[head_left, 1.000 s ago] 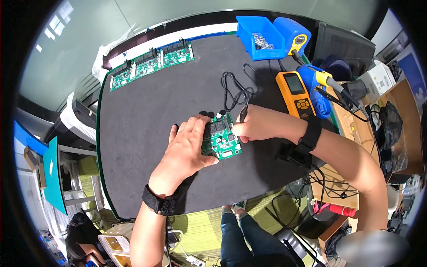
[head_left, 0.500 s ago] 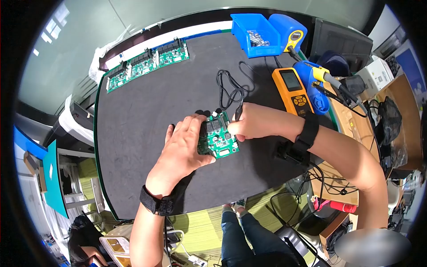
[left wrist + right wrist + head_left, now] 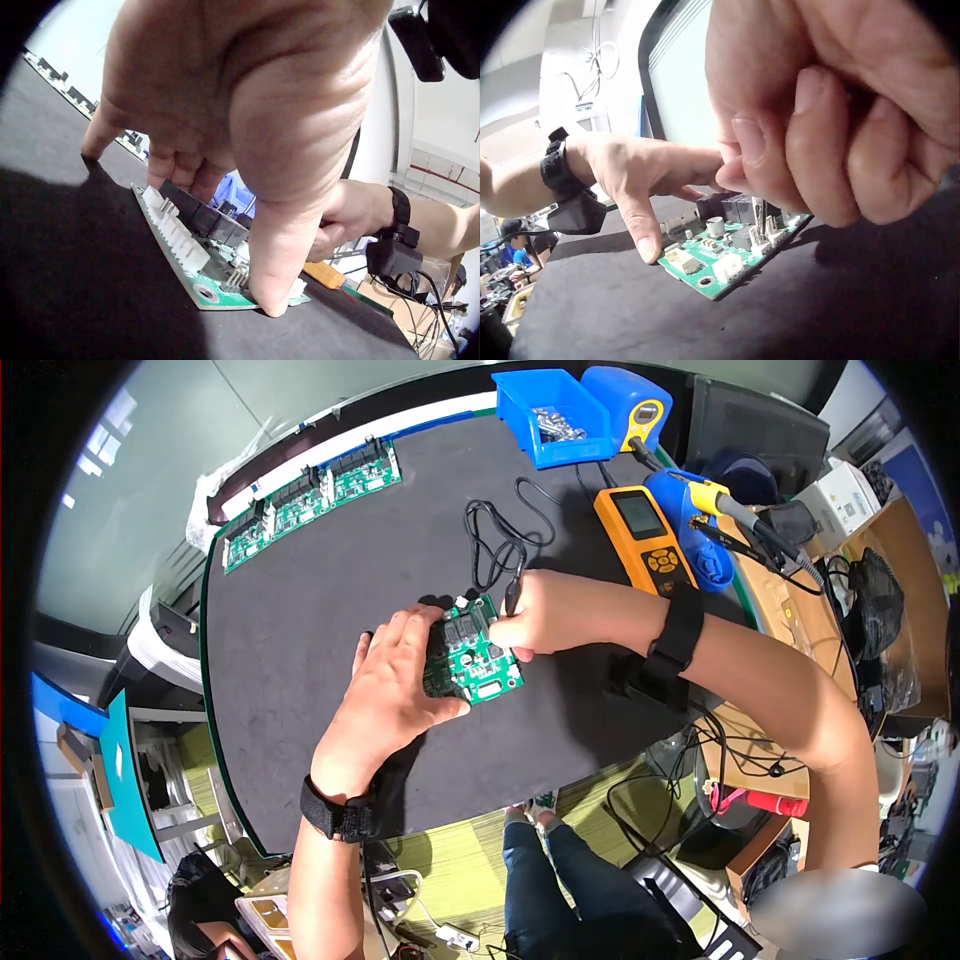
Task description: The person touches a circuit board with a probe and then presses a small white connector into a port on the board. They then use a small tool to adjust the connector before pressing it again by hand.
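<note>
A green circuit board (image 3: 487, 672) lies on the dark mat. My left hand (image 3: 380, 682) spans its left part, the thumb at the near edge and the fingers at the far edge; the left wrist view shows the thumb of this hand (image 3: 247, 112) on a corner of the board (image 3: 225, 298). At the board's right side my right hand (image 3: 545, 615) pinches a black corded probe (image 3: 513, 594). In the right wrist view, curled fingers of that hand (image 3: 832, 142) hide most of the tool, and thin metal shows below them at white connectors on the board (image 3: 697, 274).
Several joined green boards (image 3: 300, 505) lie at the mat's far left. A black cable (image 3: 475, 550) loops beyond the hands. At the right are an orange handheld meter (image 3: 640, 545), a blue bin (image 3: 560, 450) of small metal parts and a blue soldering station (image 3: 625, 405) with an iron holder (image 3: 710, 560).
The whole head view has shifted, so the table and hands appear farther left and higher. Both hands keep nearly the same places at the board, with the probe still held.
</note>
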A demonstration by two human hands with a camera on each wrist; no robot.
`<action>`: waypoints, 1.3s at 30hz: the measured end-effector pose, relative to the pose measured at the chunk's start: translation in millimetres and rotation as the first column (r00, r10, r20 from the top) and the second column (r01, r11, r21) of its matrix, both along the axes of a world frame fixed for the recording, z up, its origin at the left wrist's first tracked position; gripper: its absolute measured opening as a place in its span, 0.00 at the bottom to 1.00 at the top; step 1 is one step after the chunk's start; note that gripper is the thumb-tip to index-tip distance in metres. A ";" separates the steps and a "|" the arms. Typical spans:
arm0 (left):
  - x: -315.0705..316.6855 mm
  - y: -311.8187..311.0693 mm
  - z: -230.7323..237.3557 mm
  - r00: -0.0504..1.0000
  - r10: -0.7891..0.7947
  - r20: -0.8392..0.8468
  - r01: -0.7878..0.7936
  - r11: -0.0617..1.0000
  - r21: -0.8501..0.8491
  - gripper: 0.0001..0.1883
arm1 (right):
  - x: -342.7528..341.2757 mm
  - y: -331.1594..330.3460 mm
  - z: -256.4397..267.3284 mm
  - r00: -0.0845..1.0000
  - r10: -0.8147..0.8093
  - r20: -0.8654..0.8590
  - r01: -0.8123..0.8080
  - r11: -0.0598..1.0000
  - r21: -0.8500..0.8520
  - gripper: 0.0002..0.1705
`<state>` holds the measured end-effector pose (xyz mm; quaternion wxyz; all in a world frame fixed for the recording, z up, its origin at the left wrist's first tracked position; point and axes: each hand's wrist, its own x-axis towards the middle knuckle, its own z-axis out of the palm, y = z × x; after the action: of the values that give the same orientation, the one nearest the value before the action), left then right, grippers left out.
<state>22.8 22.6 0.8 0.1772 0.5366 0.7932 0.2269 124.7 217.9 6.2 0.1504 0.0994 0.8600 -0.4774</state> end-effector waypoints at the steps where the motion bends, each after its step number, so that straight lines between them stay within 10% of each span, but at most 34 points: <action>1: -0.7 0.0 -0.1 1.000 -0.001 -0.002 0.001 1.000 0.010 0.43 | -0.8 0.2 1.5 1.000 0.011 0.009 -0.011 1.000 -0.005 0.18; 20: -0.2 0.5 1.7 1.000 0.014 0.002 -0.014 0.999 -0.041 0.44 | 0.5 6.7 -25.0 0.942 0.057 -0.330 -0.034 0.997 0.073 0.19; 39: 1.8 3.1 6.1 0.998 0.062 0.008 -0.060 0.988 -0.143 0.48 | 18.9 -13.9 -14.2 0.960 -0.238 -0.149 0.264 0.945 0.193 0.22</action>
<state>24.5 25.7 6.9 0.2128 0.4968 0.8223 0.1783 143.6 204.0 -8.0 0.0231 0.1938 0.8937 -0.4041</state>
